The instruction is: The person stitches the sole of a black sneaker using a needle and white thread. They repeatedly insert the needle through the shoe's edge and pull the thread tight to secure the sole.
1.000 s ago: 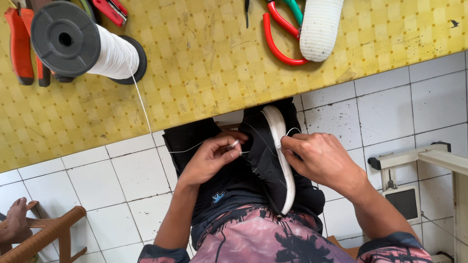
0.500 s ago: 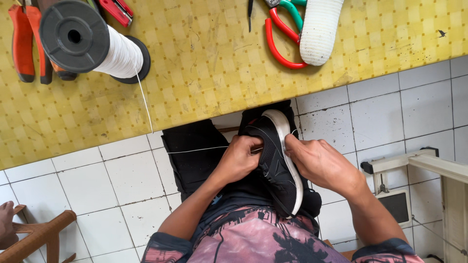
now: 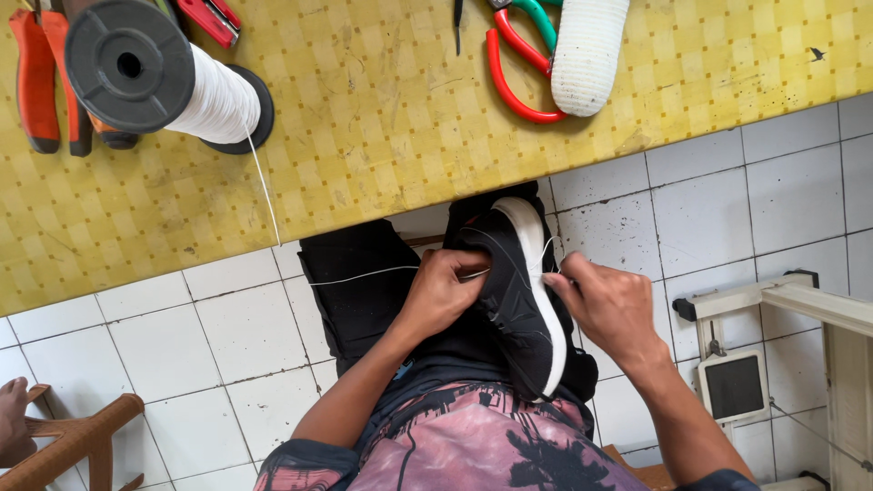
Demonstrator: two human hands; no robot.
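Black shoe with white sole (image 3: pixel 518 300) held on the lap below the yellow table (image 3: pixel 382 136); left hand (image 3: pixel 443 293) closed around white thread (image 3: pixel 355 276) against the upper, right hand (image 3: pixel 611 305) pinching at the sole edge. Probably light, soft upper, firmer sole; best gripped by sole
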